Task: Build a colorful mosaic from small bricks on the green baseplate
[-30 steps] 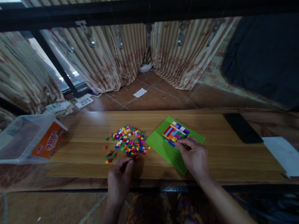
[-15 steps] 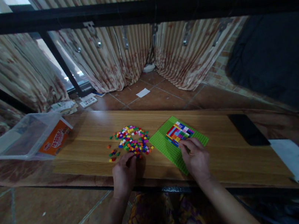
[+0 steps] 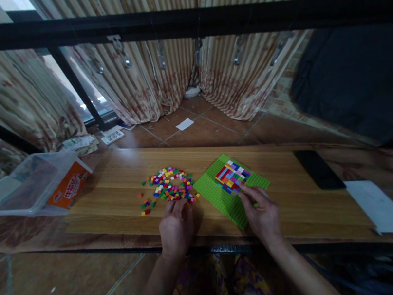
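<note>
A heap of small coloured toy bricks point(image 3: 172, 183) is spread on the wooden board. At its near edge is my left hand point(image 3: 176, 227), fingertips drawn together; whatever lies between them is hidden. To the right, a green studded baseplate point(image 3: 211, 184) lies turned at an angle. It carries a roughly square patch of multicoloured bricks point(image 3: 232, 176) pressed side by side. My right hand point(image 3: 263, 214) reaches over the baseplate's right side, thumb and forefinger pinched at the patch's near corner. Any brick in that pinch is too small to make out.
A clear plastic box point(image 3: 32, 187) with an orange label stands at the board's left end. On the right lie a black phone-like slab point(image 3: 318, 168) and a white sheet of paper point(image 3: 382, 206). A dark metal rail point(image 3: 178, 22) crosses beyond, before striped curtains.
My left hand has moved right along the near edge of the brick heap, its fingers closing together. My right hand stays at the patch's near corner. The whole view has shifted slightly.
</note>
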Demonstrator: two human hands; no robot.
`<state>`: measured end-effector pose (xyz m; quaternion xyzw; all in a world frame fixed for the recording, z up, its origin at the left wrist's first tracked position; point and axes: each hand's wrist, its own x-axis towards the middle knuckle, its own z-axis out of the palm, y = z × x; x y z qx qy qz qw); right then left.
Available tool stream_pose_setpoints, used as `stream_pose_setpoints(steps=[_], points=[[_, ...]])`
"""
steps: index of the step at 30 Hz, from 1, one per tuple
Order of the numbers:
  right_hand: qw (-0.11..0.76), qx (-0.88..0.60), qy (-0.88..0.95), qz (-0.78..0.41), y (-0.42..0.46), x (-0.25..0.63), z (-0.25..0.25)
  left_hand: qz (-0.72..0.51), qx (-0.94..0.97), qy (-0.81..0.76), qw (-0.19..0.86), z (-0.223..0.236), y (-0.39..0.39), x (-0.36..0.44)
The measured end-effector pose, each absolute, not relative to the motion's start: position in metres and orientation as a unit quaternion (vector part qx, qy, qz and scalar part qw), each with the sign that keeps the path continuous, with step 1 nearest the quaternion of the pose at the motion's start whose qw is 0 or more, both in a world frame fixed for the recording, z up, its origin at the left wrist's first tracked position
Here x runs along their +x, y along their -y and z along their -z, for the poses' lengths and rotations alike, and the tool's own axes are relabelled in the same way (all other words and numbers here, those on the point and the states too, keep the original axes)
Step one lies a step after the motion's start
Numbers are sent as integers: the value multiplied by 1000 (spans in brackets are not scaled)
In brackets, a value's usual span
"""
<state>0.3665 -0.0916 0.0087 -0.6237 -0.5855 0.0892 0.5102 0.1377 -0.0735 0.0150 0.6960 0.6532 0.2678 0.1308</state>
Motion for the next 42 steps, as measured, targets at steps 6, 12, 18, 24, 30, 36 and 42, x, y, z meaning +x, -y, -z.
stream_pose_setpoints(steps=[6, 12, 18, 24, 30, 36, 42], points=[[523, -637, 557, -105, 113, 368, -10, -191, 721, -663, 63, -12, 67, 154], [522, -647, 529, -169, 129, 368, -4, -177, 720, -669, 47, -11, 64, 156], [519, -640, 522, -221, 133, 356, -6, -264, 710, -640, 132, -21, 74, 158], [476, -588, 565, -328, 135, 331, -26, -350, 647, -534, 416, -36, 94, 178], [477, -556, 580, -357, 139, 326, -37, -366, 548, -487, 573, -41, 99, 189], [491, -582, 540, -359, 140, 333, -28, -369, 552, -503, 554, -37, 103, 199], [467, -597, 554, -344, 137, 342, -28, -330, 615, -523, 490, -38, 104, 206]])
